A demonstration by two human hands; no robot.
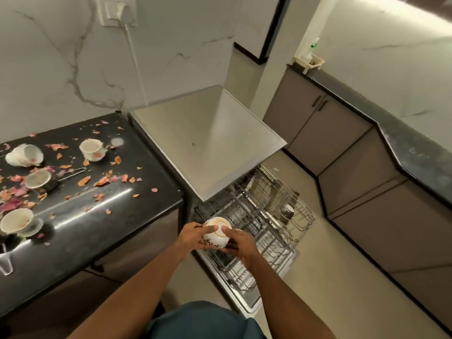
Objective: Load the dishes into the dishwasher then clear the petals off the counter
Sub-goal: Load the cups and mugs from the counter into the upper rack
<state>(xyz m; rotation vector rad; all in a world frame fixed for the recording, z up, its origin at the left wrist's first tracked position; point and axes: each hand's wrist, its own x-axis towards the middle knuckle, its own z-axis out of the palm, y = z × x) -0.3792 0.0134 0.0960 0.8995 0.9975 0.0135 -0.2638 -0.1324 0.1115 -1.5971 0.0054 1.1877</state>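
Both hands cup one upturned bowl, left hand and right hand curled round its sides, directly above the pulled-out rack. Base up, it only needs lowering straight down.

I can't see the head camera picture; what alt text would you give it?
Two hands, left and right, hold a white flowered cup upside down over the pulled-out dishwasher rack. On the black counter to the left, more cups sit among scattered petals.
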